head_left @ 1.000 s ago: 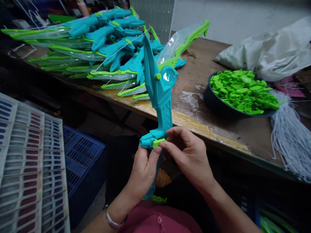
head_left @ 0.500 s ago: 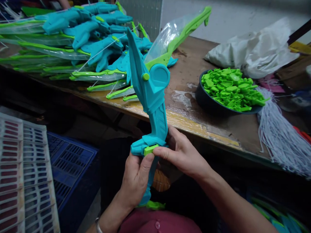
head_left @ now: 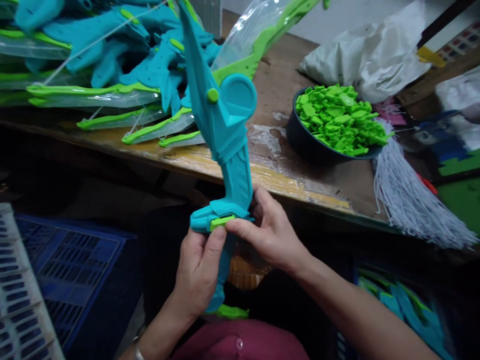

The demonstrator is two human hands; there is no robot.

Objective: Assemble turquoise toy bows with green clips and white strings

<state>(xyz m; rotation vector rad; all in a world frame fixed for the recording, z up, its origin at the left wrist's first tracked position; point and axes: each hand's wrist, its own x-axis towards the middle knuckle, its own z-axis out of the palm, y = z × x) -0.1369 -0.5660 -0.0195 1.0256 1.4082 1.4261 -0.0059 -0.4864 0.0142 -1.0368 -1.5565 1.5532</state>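
I hold a teal plastic toy bow [head_left: 228, 135] upright over my lap, below the table edge. My left hand [head_left: 200, 267] grips its lower handle, thumb pressed against a small green clip [head_left: 222, 222] set into the teal body. My right hand [head_left: 264, 232] pinches the same green clip from the right, fingers wrapped behind the handle. A green limb with a clear plastic sleeve [head_left: 258, 47] rises from the bow's round hub toward the upper right.
A pile of finished teal and green bows [head_left: 112, 65] lies on the worn wooden table [head_left: 285, 175]. A dark bowl [head_left: 305, 147] of green clips [head_left: 335, 117], white string bundle [head_left: 408, 200], white bags [head_left: 367, 55]. Blue crate [head_left: 71, 270] at left.
The view has swung down and right, so the bow pile and bowl slid up and left. Both hands stay on the green clip at the handle.
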